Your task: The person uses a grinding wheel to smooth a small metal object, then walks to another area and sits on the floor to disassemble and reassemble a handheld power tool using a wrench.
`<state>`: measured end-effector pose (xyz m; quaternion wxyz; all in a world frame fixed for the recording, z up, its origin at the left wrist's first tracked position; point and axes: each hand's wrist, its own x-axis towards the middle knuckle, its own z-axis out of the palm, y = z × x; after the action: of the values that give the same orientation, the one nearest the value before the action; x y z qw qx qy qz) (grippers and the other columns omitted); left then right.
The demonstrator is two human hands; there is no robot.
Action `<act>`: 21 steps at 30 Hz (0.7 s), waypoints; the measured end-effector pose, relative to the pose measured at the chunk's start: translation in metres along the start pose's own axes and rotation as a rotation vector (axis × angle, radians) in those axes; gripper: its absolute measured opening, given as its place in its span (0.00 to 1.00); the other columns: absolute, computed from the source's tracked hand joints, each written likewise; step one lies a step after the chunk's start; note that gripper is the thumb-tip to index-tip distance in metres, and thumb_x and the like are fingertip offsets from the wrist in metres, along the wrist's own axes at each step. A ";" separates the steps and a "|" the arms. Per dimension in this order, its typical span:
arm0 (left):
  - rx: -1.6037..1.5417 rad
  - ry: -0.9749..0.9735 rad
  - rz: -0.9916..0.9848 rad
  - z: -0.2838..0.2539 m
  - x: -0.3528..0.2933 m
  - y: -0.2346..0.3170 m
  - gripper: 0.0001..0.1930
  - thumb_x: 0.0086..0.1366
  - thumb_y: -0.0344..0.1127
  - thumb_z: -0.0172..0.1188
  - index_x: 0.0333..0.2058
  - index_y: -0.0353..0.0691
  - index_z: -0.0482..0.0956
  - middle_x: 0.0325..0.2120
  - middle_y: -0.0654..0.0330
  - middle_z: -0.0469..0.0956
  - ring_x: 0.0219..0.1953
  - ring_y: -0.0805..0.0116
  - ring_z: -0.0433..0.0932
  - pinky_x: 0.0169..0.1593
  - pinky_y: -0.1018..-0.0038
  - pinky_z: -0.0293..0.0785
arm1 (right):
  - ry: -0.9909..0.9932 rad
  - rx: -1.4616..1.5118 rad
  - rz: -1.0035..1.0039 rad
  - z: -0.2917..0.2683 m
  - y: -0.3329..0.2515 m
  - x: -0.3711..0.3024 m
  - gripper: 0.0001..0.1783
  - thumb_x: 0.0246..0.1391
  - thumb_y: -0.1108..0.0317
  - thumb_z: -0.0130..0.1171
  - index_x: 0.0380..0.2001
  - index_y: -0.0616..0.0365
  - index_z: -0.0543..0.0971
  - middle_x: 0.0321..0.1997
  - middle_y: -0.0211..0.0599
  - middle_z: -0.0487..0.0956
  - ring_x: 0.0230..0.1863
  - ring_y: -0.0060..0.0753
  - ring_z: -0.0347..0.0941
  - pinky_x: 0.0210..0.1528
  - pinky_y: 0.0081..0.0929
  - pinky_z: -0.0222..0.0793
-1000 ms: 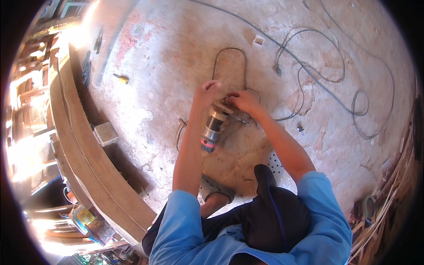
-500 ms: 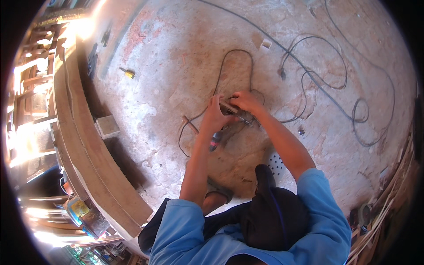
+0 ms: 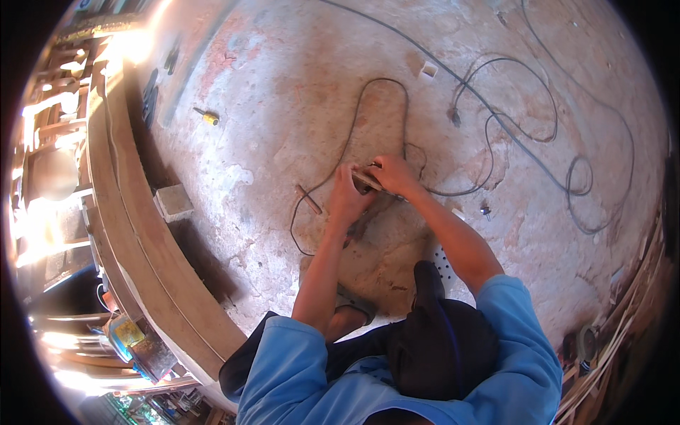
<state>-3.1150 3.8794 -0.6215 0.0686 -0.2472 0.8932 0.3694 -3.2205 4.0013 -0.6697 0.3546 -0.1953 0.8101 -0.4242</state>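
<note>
Between my hands is a small dark piece with a flat brown edge [image 3: 367, 180]; its kind is hard to make out. My left hand [image 3: 350, 198] is closed round its left side. From the right, my right hand [image 3: 393, 175] pinches its upper end, with fingers bent over it. A dark object with a bit of red [image 3: 349, 237] shows just below my left hand, mostly hidden by the wrist. A thin black cord [image 3: 383, 79] loops on the floor round the hands. Left of them lies a short brown stick [image 3: 309, 200].
A screwdriver with a yellow handle [image 3: 210, 117] lies at the upper left. Long wooden planks [image 3: 134, 212] run down the left, beside a block [image 3: 173, 202]. A thick cable [image 3: 425, 51] and coiled cords cross the right floor. A small white box [image 3: 428, 69] lies near the cable.
Both hands have come slightly nearer to me with the piece, and it has tilted. The dark object with red below my left hand is now more covered.
</note>
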 end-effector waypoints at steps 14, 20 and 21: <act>-0.007 0.028 0.052 0.003 -0.002 -0.007 0.36 0.47 0.39 0.75 0.53 0.43 0.65 0.49 0.50 0.71 0.50 0.47 0.75 0.50 0.60 0.73 | 0.276 0.039 -0.013 -0.037 -0.026 -0.010 0.20 0.57 0.53 0.62 0.27 0.62 0.81 0.26 0.45 0.80 0.33 0.45 0.78 0.36 0.41 0.71; 0.028 0.111 0.199 0.006 -0.008 -0.012 0.36 0.46 0.38 0.75 0.53 0.41 0.66 0.48 0.50 0.71 0.49 0.47 0.75 0.49 0.59 0.74 | 0.654 0.427 -0.364 -0.237 -0.040 0.002 0.14 0.63 0.61 0.58 0.30 0.62 0.80 0.19 0.31 0.77 0.19 0.21 0.73 0.23 0.23 0.68; 0.012 0.087 0.162 0.007 -0.009 -0.011 0.37 0.46 0.39 0.76 0.53 0.41 0.66 0.48 0.50 0.71 0.49 0.48 0.75 0.49 0.59 0.74 | 0.648 0.377 -0.264 -0.247 -0.036 -0.001 0.12 0.61 0.62 0.61 0.33 0.62 0.81 0.19 0.31 0.77 0.19 0.20 0.72 0.22 0.23 0.68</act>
<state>-3.1023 3.8809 -0.6302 0.0010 -0.1895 0.9147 0.3571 -3.4021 4.1166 -0.5437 0.0525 -0.0853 0.7557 -0.6472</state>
